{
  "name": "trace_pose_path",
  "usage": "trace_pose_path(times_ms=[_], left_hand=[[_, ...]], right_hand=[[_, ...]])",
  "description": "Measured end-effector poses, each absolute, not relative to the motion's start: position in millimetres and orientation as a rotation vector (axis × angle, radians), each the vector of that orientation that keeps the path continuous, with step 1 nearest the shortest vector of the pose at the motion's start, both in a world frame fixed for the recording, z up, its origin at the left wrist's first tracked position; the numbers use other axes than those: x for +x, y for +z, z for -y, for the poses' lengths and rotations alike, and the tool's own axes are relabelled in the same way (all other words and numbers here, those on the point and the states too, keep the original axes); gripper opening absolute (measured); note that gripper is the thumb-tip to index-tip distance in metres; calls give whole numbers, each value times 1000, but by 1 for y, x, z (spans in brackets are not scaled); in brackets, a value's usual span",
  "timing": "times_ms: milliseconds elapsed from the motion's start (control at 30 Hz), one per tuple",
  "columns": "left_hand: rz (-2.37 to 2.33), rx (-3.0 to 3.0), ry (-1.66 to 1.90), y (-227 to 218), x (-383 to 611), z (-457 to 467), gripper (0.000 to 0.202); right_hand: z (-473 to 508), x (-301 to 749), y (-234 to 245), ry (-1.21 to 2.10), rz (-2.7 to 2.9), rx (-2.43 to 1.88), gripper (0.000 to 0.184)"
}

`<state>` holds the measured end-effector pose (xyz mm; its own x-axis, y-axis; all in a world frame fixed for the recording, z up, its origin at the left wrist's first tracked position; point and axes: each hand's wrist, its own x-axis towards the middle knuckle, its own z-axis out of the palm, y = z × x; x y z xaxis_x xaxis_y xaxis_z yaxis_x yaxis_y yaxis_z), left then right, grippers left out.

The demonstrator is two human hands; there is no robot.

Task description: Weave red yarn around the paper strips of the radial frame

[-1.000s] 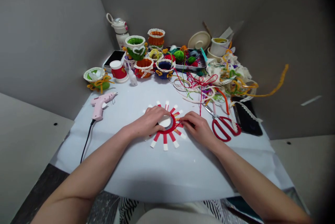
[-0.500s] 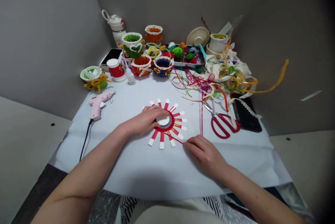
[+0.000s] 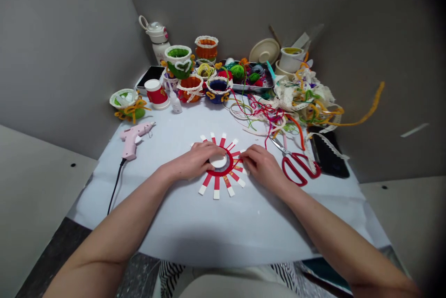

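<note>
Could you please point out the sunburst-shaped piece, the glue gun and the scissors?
Sunburst-shaped piece [image 3: 219, 162]: head view, white round centre.
Glue gun [image 3: 131, 140]: head view, pink body.
Scissors [image 3: 286, 152]: head view, pivot area.

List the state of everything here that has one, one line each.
Slit cup: strips fanned out, left hand on its base
Red yarn: around the base, strand pinched by right hand
Glue gun: lying down, cord attached
Scissors: lying flat, handles apart
Squeeze bottle: standing
Drinking bottle: upright, lidded
Uncut red cup: upside down
Round lid: propped on edge
Metal tray: uncovered, holding yarn balls
</note>
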<state>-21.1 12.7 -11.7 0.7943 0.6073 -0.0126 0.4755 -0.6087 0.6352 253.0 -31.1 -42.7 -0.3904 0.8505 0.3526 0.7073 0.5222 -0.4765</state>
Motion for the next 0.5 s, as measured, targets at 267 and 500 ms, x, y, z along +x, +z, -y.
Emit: trace_pose_path(times_ms=[267,500], left_hand=[[-875,2351,330,-8,-12,-6,47],[-863,2368,305,-10,-13,-8,46]], right_hand=[[27,247,-51,411,2077,-1276,19],[43,255,-38,474,2087,-1148,20]])
